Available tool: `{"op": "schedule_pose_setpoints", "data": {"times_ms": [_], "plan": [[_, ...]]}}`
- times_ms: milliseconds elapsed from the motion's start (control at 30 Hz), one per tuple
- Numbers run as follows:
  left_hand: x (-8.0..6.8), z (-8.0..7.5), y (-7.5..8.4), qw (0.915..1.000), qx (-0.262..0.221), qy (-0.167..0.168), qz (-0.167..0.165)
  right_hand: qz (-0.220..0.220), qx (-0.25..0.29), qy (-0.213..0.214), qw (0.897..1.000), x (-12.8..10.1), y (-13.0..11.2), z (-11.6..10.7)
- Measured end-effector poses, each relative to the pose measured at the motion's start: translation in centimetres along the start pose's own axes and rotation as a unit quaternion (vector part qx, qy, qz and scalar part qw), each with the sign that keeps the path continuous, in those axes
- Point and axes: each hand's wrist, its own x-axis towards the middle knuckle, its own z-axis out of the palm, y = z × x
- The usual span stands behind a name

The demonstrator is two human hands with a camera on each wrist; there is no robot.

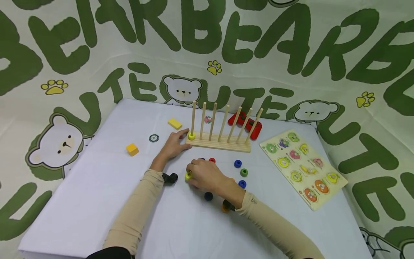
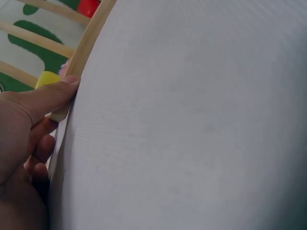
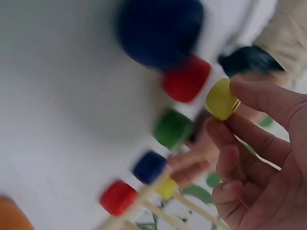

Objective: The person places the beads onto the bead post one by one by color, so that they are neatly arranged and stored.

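Right wrist view blurred: beads read only as smears of dark blue, red and green. Left wrist view mostly white cloth; only the rack's base edge and the ends of some pegs show, the rest cut off.

Right hand pinches a yellow bead between thumb and fingertips, low over the table, left of the loose beads. From the head camera the bead peeks out at the hand's left edge; the hand covers part of the bead cluster.

Left hand lies with straight fingers pressed against the left end of the wooden peg rack. Fingertip meets the base edge just beside a yellow bead on the first peg.

Red toy half hidden behind the pegs.

Surface: white cloth-covered table. On it a fruit puzzle board at right, yellow blocks at left. Backdrop: green-lettered bear curtain.
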Motion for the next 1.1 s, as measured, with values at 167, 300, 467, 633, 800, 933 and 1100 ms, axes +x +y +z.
{"op": "schedule_pose_setpoints", "data": {"times_ms": [167,300,467,633,800,933,1100], "plan": [[0.1,-0.2,-0.1,0.9998,0.005,0.004,0.016,0.031,0.100,0.045,0.993,0.2,1.1,-4.7],[0.2,-0.2,-0.3,0.9995,0.007,0.004,0.029,0.055,0.126,0.119,0.983,1.1,3.1,-8.6],[0.2,-0.1,-0.4,0.9999,-0.001,-0.001,0.016,0.075,0.130,0.223,0.963,3.2,5.2,-11.6],[0.3,0.0,-0.4,0.9997,0.008,0.004,0.024,0.073,0.127,0.294,0.944,5.5,5.8,-12.5],[0.2,0.1,-0.2,0.9998,0.009,0.000,0.017,0.081,0.130,0.309,0.939,7.1,5.7,-12.4],[-0.1,0.1,-0.2,1.0000,0.009,0.000,0.002,0.093,0.132,0.303,0.939,7.7,5.7,-12.1],[-0.3,0.2,-0.3,1.0000,0.005,0.001,0.006,0.107,0.128,0.298,0.940,7.8,5.6,-12.0]]}}
